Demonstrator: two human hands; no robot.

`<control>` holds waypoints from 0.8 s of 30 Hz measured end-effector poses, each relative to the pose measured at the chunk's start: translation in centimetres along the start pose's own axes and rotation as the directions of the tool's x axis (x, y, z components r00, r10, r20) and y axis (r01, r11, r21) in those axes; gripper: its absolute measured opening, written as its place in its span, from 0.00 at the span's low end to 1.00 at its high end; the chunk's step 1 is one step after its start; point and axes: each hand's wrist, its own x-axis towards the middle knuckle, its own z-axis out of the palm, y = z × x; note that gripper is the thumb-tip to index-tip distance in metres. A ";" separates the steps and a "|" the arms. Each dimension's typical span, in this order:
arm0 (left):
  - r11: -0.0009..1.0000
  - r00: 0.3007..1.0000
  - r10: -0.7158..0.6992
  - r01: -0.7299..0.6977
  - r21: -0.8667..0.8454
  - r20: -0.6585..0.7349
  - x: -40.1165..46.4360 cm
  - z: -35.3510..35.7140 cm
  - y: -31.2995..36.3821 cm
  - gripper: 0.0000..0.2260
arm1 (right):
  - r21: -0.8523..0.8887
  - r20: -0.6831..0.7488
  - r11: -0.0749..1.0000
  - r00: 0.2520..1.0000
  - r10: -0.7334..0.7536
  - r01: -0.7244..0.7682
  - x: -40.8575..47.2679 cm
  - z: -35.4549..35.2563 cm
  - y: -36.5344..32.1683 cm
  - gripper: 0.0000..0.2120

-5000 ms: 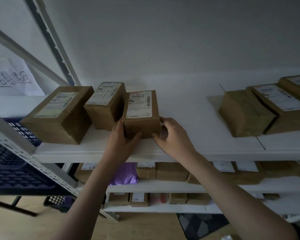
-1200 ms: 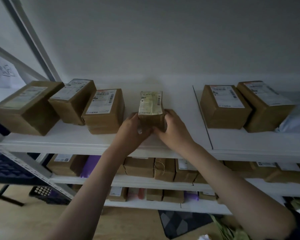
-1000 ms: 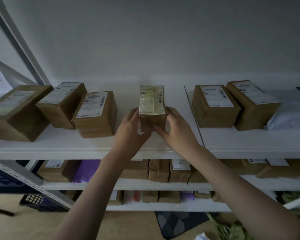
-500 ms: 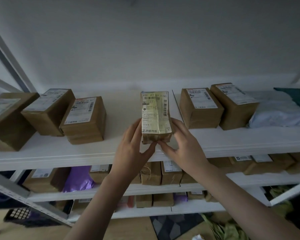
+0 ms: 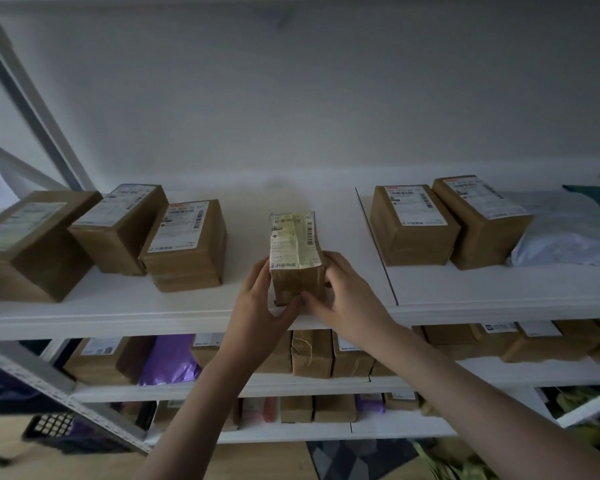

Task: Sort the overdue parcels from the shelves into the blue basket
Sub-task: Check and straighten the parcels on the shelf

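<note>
Landmark is the narrow parcel [image 5: 297, 258] with the yellowed label, standing near the front edge of the top shelf [image 5: 187, 311], about mid-frame. Everything below is placed relative to it.

Far left of it we see a big brown box [image 5: 32, 244], partly cut off by the frame. Next toward it sits a second box [image 5: 118, 228], then a third box [image 5: 187, 245] with a white label on top, apart from the narrow parcel with bare shelf between.

Our left hand [image 5: 260, 306] grips the narrow parcel's left side, fingers up along the side face, thumb curled under its front lower corner. Our right hand [image 5: 347, 299] grips the right side, fingers wrapped behind it, thumb at the front bottom. The two thumbs almost meet below the parcel's front face. So the parcel sits between both hands, clamped from either side. We cannot tell whether its base touches the shelf or is just lifted.

Right of it, past a seam in the shelf board, stand two more labelled boxes: one box [image 5: 414, 225] and beside it another box [image 5: 482, 220], touching. Further right lies a pale soft mailer bag [image 5: 565, 237].

Below the narrow parcel, the lower shelves hold rows of brown parcels and a purple bag [image 5: 170, 362], down-left of it. At far lower left, a dark blue basket [image 5: 4, 386] shows behind a shelf upright.
</note>
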 end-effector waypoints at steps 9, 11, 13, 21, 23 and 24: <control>0.990 0.987 -0.139 0.141 0.024 -0.075 0.5 -2.7 -3.4 0.27 | 0.082 0.067 0.997 0.998 -0.014 0.008 4.2 3.8 -1.6 0.26; 0.985 0.983 -0.165 0.168 0.035 -0.082 0.9 -3.1 -4.1 0.26 | 0.080 0.067 0.997 0.998 -0.007 0.002 5.0 4.4 -1.8 0.26; 0.981 0.979 -0.187 0.190 0.034 -0.079 1.1 -3.2 -4.5 0.25 | 0.076 0.068 0.997 0.998 0.005 -0.011 5.5 4.8 -2.0 0.25; 0.955 0.968 -0.251 0.252 0.154 -0.023 -0.4 -3.7 -3.5 0.20 | -0.022 0.090 1.000 0.996 -0.017 0.019 3.5 2.5 -0.7 0.25; 0.952 0.971 -0.237 0.240 0.191 -0.040 -2.2 -3.8 -2.5 0.22 | -0.088 0.058 0.996 0.998 -0.017 0.022 1.6 0.6 0.7 0.26; 0.947 0.969 -0.240 0.248 0.203 -0.064 -3.2 -3.7 -2.0 0.21 | -0.104 0.034 0.994 0.999 -0.007 0.010 0.5 -0.5 1.5 0.26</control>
